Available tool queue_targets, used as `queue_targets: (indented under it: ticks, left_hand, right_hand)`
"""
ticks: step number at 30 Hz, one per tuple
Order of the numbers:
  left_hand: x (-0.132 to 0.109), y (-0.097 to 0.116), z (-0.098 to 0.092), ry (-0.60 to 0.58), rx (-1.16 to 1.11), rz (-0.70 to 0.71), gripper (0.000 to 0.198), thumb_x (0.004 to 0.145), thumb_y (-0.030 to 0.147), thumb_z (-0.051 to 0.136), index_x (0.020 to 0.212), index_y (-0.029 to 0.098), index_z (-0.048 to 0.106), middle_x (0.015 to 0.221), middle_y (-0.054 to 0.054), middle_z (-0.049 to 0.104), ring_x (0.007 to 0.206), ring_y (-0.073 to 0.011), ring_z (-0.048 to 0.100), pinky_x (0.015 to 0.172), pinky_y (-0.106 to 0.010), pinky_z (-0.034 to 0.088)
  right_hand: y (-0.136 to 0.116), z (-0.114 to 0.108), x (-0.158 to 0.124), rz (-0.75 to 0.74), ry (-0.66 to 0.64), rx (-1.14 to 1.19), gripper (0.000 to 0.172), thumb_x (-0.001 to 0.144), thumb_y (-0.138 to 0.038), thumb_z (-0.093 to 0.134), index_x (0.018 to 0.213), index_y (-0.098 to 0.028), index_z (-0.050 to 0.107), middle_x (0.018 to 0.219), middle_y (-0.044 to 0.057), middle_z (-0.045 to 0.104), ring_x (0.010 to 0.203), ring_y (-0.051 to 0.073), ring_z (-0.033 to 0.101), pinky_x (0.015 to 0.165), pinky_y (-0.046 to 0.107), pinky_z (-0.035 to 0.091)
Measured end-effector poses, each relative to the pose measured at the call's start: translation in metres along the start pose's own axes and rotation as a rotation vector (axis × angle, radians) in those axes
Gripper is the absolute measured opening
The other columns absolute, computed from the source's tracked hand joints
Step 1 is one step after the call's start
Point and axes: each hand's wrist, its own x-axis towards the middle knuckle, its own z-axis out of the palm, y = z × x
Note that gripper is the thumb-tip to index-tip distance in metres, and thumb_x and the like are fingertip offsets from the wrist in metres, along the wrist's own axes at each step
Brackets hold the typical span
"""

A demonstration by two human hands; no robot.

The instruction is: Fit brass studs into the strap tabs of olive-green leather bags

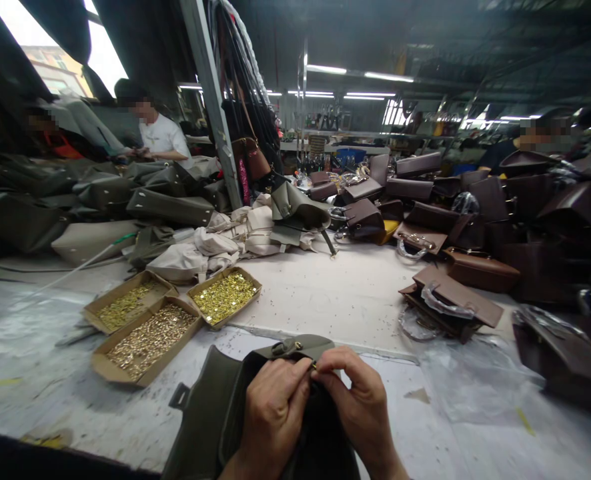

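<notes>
A dark olive handbag (210,393) stands close in front of me at the bottom of the head view, its flap strap sticking out to the left. My left hand (274,403) is closed on the bag's upper edge, thumb and forefinger pinching it. Right beside it, my right hand (358,393) pinches a tiny gold-coloured metal piece (314,366) at that same edge. Its exact kind is too small to tell. The two hands' fingertips nearly meet there. Inside the bag and under the hands, much is hidden in shadow.
Cardboard trays of small gold metal fittings, one a copper-toned tray (148,340), lie left of the bag. Cream pouches (195,253) and olive bags (170,207) are heaped behind. Brown handbags (455,300) crowd the right. A metal post (213,100) rises at the back; people sit beyond.
</notes>
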Motion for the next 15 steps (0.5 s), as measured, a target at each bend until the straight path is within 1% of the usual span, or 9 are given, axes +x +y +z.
queue_targets:
  ticks: [4, 8, 11, 15]
  left_hand:
    - [0.0, 0.0006, 0.0002, -0.012, -0.014, -0.008, 0.018, 0.097, 0.013, 0.055, 0.109, 0.02, 0.067, 0.085, 0.0, 0.072, 0.076, -0.0128, 0.067, 0.069, -0.024, 0.055]
    - [0.0019, -0.0001, -0.0003, -0.028, -0.022, 0.024, 0.021, 0.097, 0.01, 0.055, 0.113, 0.02, 0.066, 0.089, 0.0, 0.073, 0.081, -0.013, 0.067, 0.074, -0.025, 0.055]
    - [0.0019, -0.0016, -0.0014, -0.029, -0.011, 0.052, 0.023, 0.097, 0.009, 0.054, 0.113, 0.019, 0.065, 0.09, -0.001, 0.073, 0.083, -0.0138, 0.068, 0.078, -0.026, 0.054]
    - [0.0011, -0.0032, -0.0028, -0.05, -0.031, 0.071, 0.025, 0.097, 0.008, 0.053, 0.116, 0.019, 0.064, 0.091, -0.002, 0.073, 0.084, -0.0152, 0.068, 0.078, -0.027, 0.055]
  right_hand:
    - [0.0033, 0.0027, -0.0035, 0.0, 0.027, 0.048, 0.014, 0.095, -0.011, 0.069, 0.094, -0.025, 0.067, 0.088, -0.004, 0.064, 0.083, 0.012, 0.059, 0.077, 0.022, 0.048]
    - [0.0042, 0.0014, -0.0052, 0.027, 0.011, 0.093, 0.014, 0.096, -0.011, 0.068, 0.095, -0.025, 0.067, 0.089, -0.004, 0.064, 0.085, 0.012, 0.06, 0.079, 0.022, 0.048]
    - [0.0035, -0.001, -0.0042, 0.038, -0.003, 0.095, 0.015, 0.095, -0.01, 0.068, 0.095, -0.025, 0.067, 0.089, -0.003, 0.064, 0.085, 0.013, 0.06, 0.079, 0.022, 0.048]
    - [0.0013, -0.0027, -0.0037, 0.01, -0.013, 0.059, 0.017, 0.095, -0.008, 0.067, 0.092, -0.024, 0.065, 0.088, -0.003, 0.063, 0.083, 0.013, 0.059, 0.078, 0.023, 0.048]
